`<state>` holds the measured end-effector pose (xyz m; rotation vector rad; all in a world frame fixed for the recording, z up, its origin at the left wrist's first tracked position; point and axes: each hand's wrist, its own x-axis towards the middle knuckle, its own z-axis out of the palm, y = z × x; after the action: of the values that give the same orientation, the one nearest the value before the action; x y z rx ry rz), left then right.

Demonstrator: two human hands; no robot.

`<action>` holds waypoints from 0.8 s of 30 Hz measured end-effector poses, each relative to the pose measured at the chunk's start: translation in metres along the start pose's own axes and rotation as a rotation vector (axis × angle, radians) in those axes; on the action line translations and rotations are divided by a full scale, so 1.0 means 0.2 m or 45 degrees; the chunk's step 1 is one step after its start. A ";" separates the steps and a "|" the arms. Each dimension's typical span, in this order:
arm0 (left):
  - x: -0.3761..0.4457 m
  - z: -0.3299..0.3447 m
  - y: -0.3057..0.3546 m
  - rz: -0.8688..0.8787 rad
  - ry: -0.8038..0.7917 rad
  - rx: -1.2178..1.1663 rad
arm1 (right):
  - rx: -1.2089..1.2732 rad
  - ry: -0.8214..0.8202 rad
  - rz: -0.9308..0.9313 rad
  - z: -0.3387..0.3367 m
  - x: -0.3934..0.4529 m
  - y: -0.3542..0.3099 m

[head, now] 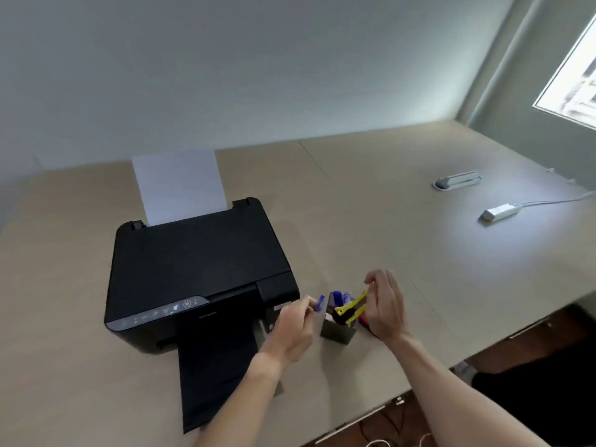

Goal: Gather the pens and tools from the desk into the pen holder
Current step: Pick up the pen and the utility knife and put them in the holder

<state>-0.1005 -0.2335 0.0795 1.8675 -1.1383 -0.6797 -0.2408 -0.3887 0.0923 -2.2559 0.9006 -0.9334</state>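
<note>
Seemingly near done, the dark square pen holder (338, 330) already holds blue pens while the right hand (385, 304) pinches a yellow utility knife (351, 307) into it and the left hand (295, 324) pinches a blue pen (320, 304) just beside it

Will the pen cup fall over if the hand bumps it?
Maybe. The pen holder looks small and narrow, with blue pens and a yellow cutter poking out the top, so it's probably top-heavy. Its flat base likely helps somewhat.
</note>
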 end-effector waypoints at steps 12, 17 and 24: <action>0.14 0.03 0.14 0.130 0.231 -0.118 | -0.185 -0.183 0.025 0.02 -0.06 0.09; 0.17 0.08 0.16 0.170 0.227 -0.093 | -0.218 -0.232 0.040 0.04 -0.14 0.14; 0.19 0.15 0.14 0.236 0.134 0.109 | -0.175 -0.186 0.027 -0.02 -0.22 0.18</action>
<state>-0.1203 -0.2852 0.0877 1.8176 -1.2698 -0.4296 -0.2813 -0.3794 0.0520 -2.3904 0.9461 -0.7058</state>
